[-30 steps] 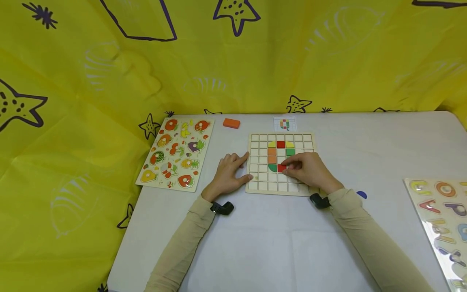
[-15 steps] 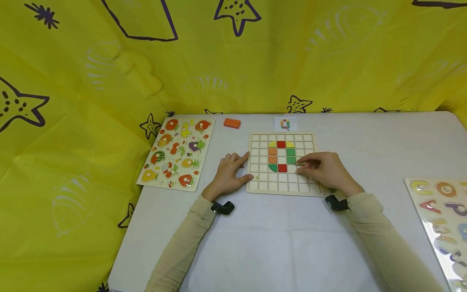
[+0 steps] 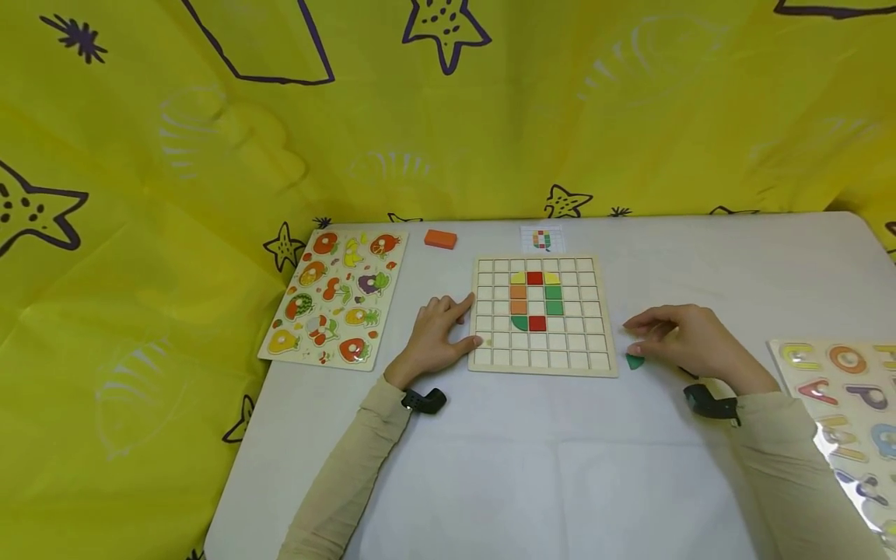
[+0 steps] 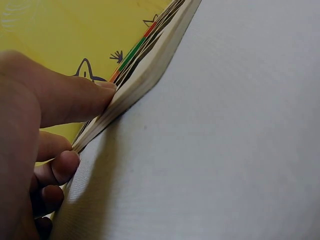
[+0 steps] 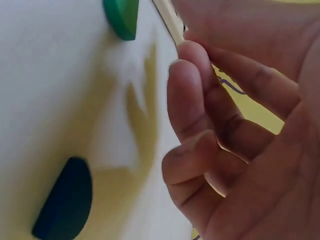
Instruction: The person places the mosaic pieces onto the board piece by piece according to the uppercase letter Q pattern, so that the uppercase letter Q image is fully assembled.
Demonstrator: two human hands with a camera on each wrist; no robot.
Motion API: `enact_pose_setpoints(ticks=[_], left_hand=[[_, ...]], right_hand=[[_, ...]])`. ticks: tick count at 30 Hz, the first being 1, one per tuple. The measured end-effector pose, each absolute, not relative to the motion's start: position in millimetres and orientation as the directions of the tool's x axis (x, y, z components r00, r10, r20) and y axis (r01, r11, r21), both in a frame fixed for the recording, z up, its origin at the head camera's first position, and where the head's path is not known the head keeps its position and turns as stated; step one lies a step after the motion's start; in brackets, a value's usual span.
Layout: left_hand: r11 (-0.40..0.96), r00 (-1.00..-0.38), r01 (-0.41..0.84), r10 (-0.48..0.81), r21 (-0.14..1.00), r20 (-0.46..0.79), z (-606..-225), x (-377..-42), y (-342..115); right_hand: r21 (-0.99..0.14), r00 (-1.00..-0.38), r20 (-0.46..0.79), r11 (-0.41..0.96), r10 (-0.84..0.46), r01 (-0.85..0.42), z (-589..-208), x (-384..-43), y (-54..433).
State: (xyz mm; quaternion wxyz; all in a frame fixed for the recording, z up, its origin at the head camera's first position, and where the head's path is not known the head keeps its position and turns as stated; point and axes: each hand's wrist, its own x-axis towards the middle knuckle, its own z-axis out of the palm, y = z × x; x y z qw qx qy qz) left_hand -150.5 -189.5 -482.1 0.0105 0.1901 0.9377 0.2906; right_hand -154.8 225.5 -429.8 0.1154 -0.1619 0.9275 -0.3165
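My left hand [image 3: 435, 338] rests at the left edge of the wooden grid board [image 3: 542, 371], thumb and index finger spread apart. In the left wrist view, the thumb [image 4: 75, 100] touches the board's edge. Red squares [image 3: 535, 278], orange squares [image 3: 518, 299], green squares [image 3: 554, 300], yellow rounded pieces [image 3: 552, 278] and a green quarter-circle [image 3: 519, 323] form a ring on the grid. Right of the board, my right hand [image 3: 689, 338] hovers with loosely bent fingers, holding nothing. Just below its fingertips lies a loose green piece [image 5: 121, 20]. A dark blue half-circle [image 5: 65, 200] lies nearby.
A small pattern card [image 3: 542, 239] lies behind the board, with an orange block [image 3: 440, 239] to its left. A fruit puzzle [image 3: 378, 334] is at the left and a letter puzzle [image 3: 833, 365] at the right. A yellow patterned curtain [image 3: 448, 140] stands behind the table.
My right hand has left the red square at the ring's bottom, passed the green squares and moved right off the board to the loose green piece. The left hand stays at the board's edge.
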Motion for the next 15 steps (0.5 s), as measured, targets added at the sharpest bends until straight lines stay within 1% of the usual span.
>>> enact_pose_setpoints(ticks=[4, 7, 11, 15], left_hand=[[0.753, -0.926, 0.354, 0.366, 0.554, 0.094, -481.8, -150.0, -190.0], [0.754, -0.926, 0.355, 0.367, 0.553, 0.093, -482.7, -150.2, -190.1], [0.754, -0.927, 0.352, 0.365, 0.555, 0.093, -483.7, -150.7, -190.1], [0.753, -0.927, 0.349, 0.363, 0.558, 0.089, -484.4, -151.3, -190.0]], right_hand=[[-0.637, -0.898, -0.122, 0.728, -0.422, -0.256, -433.5, -150.2, 229.9], [-0.638, -0.888, -0.089, 0.710, -0.452, -0.298, -439.8, -148.0, 230.5], [-0.636, -0.889, -0.056, 0.703, -0.454, -0.319, -444.8, -146.6, 229.2], [-0.630, -0.892, -0.060, 0.710, -0.447, -0.314, -446.8, -146.6, 229.6]])
